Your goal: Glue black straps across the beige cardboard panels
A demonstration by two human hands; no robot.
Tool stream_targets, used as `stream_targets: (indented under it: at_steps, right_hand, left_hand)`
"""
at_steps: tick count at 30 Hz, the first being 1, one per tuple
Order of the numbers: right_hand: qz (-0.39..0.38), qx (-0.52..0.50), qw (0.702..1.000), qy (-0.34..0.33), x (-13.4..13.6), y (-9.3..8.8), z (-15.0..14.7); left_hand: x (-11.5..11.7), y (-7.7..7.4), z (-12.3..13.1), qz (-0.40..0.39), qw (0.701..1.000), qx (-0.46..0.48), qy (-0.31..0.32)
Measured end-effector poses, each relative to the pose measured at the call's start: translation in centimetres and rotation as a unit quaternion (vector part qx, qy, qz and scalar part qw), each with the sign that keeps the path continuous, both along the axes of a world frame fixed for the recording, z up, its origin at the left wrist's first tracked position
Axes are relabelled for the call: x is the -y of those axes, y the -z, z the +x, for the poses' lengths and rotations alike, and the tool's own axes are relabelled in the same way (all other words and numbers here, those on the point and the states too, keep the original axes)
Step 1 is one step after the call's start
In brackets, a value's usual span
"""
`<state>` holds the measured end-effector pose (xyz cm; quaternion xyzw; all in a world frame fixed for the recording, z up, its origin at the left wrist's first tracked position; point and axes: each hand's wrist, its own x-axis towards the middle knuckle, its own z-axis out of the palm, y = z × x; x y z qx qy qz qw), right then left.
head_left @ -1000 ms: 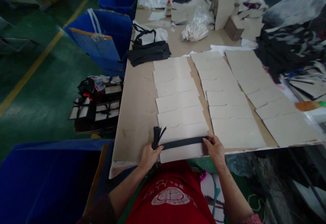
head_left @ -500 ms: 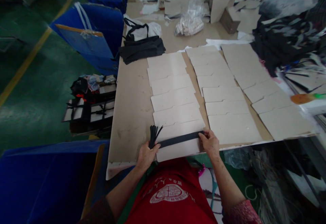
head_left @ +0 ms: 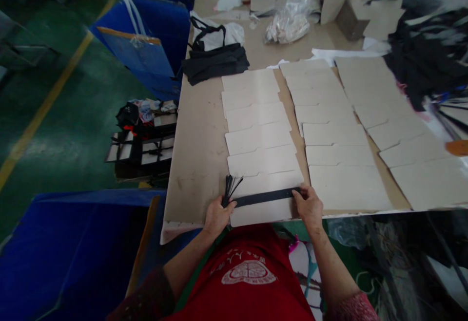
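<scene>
A black strip [head_left: 265,197] lies straight across the nearest pale grey cardboard sheet [head_left: 265,215], close to the table's front edge. My left hand [head_left: 217,215] is closed on a bundle of thin black strips [head_left: 228,189], whose loose ends fan upward. Its thumb also presses the left end of the long strip. At the opposite end, my right hand [head_left: 309,208] pinches the strip near the sheet's right side, fingertips down against the cardboard.
Overlapping cardboard sheets [head_left: 338,179] cover the table in three columns. Folded black cloth [head_left: 217,63] sits at the back left, near a clear plastic bag [head_left: 288,26]. Dark scraps [head_left: 426,63] are heaped at right. Blue bins [head_left: 84,243] stand left of the table [head_left: 197,165].
The camera view has turned slightly left, so everything sits further right in the picture. Both hands keep the same hold on the strip, which stays flat on the sheet.
</scene>
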<state>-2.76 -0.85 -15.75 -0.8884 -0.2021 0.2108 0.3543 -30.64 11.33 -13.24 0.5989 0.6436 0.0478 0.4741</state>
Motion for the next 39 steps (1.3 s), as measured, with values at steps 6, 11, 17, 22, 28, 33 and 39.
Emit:
stream_targets:
  at_steps: [6,11,17,22,28,33,39]
  right_hand:
    - [0.016,0.096,0.994,-0.041,0.2,0.1,-0.1]
    - [0.011,0.125,0.991,-0.054,0.3,0.2,-0.2]
    - [0.010,0.125,0.990,-0.060,0.2,0.4,-0.2]
    - [0.003,0.131,0.990,-0.058,0.1,0.3,-0.3]
    - [-0.006,0.121,0.992,-0.044,0.1,0.2,-0.4]
    - [-0.009,0.115,0.992,-0.047,0.2,0.4,-0.3]
    - [-0.009,0.119,0.992,-0.047,0.1,0.4,-0.4]
  left_hand:
    - [0.4,-0.2,-0.1,-0.001,1.000,0.007,-0.012]
    - [0.4,-0.2,-0.1,0.003,1.000,0.014,-0.006]
    - [0.4,0.0,0.1,0.013,1.000,-0.006,0.011]
    - [0.5,0.2,0.1,0.028,0.999,-0.021,0.027]
    - [0.3,0.0,0.2,0.027,0.999,-0.019,0.043]
    - [0.0,-0.1,0.1,0.023,0.998,-0.016,0.061]
    - [-0.6,0.0,-0.2,0.014,0.997,0.006,0.075]
